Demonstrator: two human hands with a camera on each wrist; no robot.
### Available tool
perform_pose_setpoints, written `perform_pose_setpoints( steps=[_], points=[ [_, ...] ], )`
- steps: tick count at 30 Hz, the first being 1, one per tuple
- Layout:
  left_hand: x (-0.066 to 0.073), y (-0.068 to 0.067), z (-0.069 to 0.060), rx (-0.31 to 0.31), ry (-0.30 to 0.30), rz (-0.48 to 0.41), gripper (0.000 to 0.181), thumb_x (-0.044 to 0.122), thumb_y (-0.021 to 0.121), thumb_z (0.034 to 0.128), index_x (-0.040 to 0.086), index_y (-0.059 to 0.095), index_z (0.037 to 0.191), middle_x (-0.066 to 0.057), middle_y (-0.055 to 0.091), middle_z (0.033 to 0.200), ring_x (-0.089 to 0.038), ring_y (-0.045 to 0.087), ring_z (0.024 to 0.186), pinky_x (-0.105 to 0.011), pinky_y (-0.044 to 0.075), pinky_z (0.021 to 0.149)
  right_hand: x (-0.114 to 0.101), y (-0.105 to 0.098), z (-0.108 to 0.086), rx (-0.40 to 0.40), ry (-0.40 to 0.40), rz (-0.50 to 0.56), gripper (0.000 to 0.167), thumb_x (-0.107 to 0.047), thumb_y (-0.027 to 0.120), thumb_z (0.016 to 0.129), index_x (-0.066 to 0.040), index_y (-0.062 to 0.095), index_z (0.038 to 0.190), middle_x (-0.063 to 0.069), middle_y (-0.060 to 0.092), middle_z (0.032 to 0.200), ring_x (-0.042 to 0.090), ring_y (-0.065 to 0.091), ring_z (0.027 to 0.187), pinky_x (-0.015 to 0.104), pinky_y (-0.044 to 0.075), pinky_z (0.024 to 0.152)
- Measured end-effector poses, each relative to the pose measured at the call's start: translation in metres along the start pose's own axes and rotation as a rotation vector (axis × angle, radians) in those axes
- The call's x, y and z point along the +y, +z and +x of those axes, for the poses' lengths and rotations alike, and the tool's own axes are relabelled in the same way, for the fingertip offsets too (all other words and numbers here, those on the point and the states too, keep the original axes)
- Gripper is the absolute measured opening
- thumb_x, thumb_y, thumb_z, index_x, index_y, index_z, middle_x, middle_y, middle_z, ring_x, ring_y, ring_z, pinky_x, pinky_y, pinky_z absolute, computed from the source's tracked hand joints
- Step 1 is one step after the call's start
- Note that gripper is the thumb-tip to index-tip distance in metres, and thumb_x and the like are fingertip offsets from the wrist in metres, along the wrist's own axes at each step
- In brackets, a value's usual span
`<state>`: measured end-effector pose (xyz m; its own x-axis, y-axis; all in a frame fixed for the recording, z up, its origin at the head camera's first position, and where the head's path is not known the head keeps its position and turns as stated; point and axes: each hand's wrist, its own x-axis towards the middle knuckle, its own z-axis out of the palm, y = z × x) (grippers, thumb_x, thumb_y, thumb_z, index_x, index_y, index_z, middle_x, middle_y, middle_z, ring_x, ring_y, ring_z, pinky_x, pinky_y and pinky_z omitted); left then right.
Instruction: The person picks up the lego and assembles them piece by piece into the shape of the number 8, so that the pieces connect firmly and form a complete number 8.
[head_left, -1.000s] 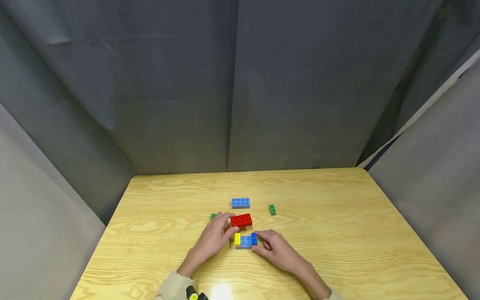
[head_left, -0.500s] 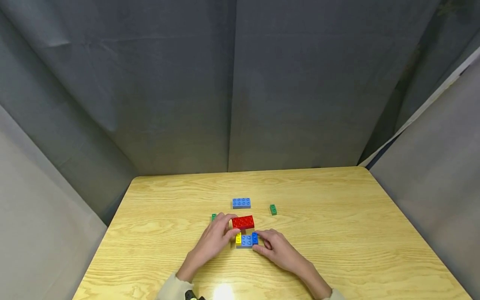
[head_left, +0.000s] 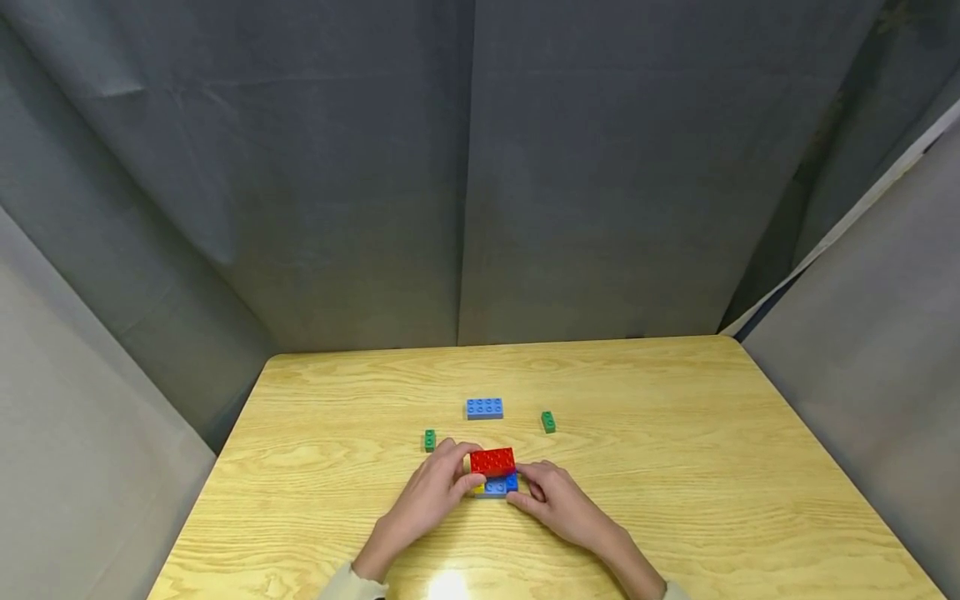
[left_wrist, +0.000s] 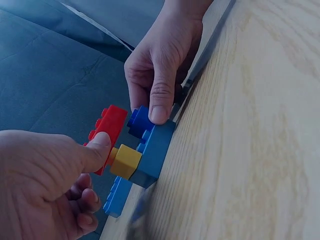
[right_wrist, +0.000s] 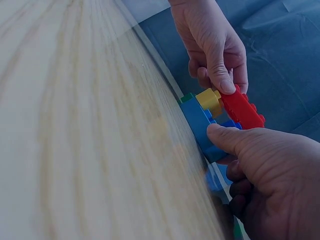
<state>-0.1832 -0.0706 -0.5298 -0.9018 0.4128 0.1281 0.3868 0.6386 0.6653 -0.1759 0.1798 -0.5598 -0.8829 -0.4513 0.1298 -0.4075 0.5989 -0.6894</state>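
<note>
Thumb and fingers of my left hand (head_left: 429,490) pinch the left end of a red toy building brick (head_left: 492,462). It lies over a light blue brick (head_left: 493,490) that carries a small yellow brick (left_wrist: 126,162) at its left end and a small dark blue brick (left_wrist: 140,121) at its right end. In the left wrist view, the red brick is right at the yellow brick's studs; whether they touch I cannot tell. My right hand (head_left: 561,502) grips the right end of the light blue brick, its thumb on the near side.
Behind the hands on the wooden table (head_left: 675,467) lies another light blue brick (head_left: 484,408). Small green bricks lie to its left (head_left: 430,441) and a second green brick (head_left: 549,422) to its right. Grey curtains (head_left: 360,183) hang around the table.
My left hand has brought the red brick nearer to me, from behind the light blue brick to above it. The left green brick is now uncovered. My right hand keeps its hold.
</note>
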Motion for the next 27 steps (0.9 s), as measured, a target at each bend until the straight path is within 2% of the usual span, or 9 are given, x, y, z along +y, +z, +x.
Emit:
perform_pose_setpoints(
  steps=[4, 8, 17, 22, 27],
  points=[
    [0.0015, -0.0007, -0.0010, -0.011, 0.004, -0.019, 0.039, 0.037, 0.070, 0.0981, 0.020, 0.067, 0.134, 0.007, 0.050, 0.091, -0.008, 0.046, 0.075, -0.023, 0.041, 0.063, -0.0005, -0.0002, -0.0010, 0.010, -0.006, 0.005, 0.027, -0.039, 0.072, 0.099, -0.020, 0.071, 0.118, -0.014, 0.040, 0.066, 0.003, 0.039, 0.066, 0.023, 0.036, 0.062],
    [0.0020, -0.0012, -0.0014, -0.023, 0.003, -0.025, 0.037, 0.036, 0.072, 0.0969, 0.021, 0.068, 0.131, 0.007, 0.051, 0.091, -0.008, 0.047, 0.075, -0.023, 0.042, 0.063, -0.0012, -0.0005, -0.0025, 0.013, -0.013, 0.015, 0.035, -0.038, 0.072, 0.099, -0.016, 0.072, 0.126, -0.012, 0.041, 0.066, 0.003, 0.039, 0.067, 0.023, 0.035, 0.062],
    [0.0018, -0.0039, -0.0022, -0.055, 0.027, -0.015, 0.040, 0.034, 0.072, 0.0972, 0.018, 0.068, 0.133, 0.008, 0.053, 0.093, -0.006, 0.049, 0.075, -0.022, 0.044, 0.063, -0.0005, -0.0003, -0.0010, 0.014, -0.022, 0.014, 0.029, -0.036, 0.072, 0.100, -0.019, 0.072, 0.122, -0.013, 0.040, 0.065, 0.003, 0.038, 0.066, 0.023, 0.035, 0.062],
    [0.0029, -0.0027, -0.0021, -0.035, 0.043, 0.005, 0.039, 0.032, 0.075, 0.0952, 0.016, 0.070, 0.131, 0.008, 0.054, 0.091, -0.006, 0.048, 0.075, -0.021, 0.044, 0.064, 0.0003, -0.0001, -0.0010, 0.016, -0.019, 0.009, 0.023, -0.036, 0.073, 0.099, -0.021, 0.071, 0.116, -0.014, 0.039, 0.065, 0.003, 0.037, 0.065, 0.023, 0.035, 0.061],
    [0.0043, 0.0036, -0.0021, 0.014, 0.055, 0.037, 0.038, 0.028, 0.080, 0.0921, 0.012, 0.073, 0.126, 0.008, 0.054, 0.088, -0.005, 0.047, 0.073, -0.021, 0.044, 0.063, 0.0005, -0.0009, -0.0022, 0.014, -0.022, 0.000, 0.022, -0.036, 0.072, 0.100, -0.020, 0.070, 0.113, -0.014, 0.039, 0.066, 0.003, 0.037, 0.065, 0.022, 0.034, 0.061]
  ],
)
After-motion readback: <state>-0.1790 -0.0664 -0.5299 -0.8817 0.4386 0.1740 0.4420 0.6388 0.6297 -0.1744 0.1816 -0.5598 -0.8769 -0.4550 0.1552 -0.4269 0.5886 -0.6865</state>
